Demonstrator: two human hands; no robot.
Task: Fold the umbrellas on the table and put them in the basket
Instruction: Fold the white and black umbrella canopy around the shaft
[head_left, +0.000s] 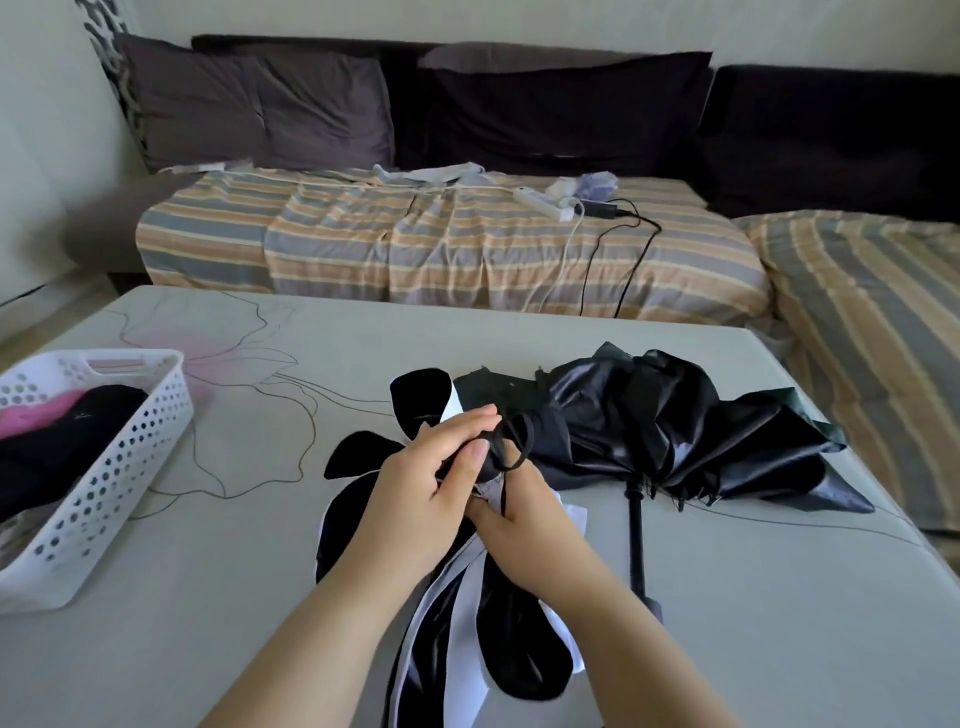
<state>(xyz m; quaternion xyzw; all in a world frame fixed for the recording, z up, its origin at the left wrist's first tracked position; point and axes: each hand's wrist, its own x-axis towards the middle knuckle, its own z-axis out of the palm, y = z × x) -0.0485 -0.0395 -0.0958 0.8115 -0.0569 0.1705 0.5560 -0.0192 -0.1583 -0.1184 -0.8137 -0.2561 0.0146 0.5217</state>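
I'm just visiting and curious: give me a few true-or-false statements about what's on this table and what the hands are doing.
1. Both hands hold the black-and-white fabric umbrella. True.
2. The white perforated plastic basket is empty. False: black and pink items lie inside.
3. The crumpled black umbrella lies to the right of the hands. True.
4. The basket sits on the striped bed. False: it sits on the grey table.
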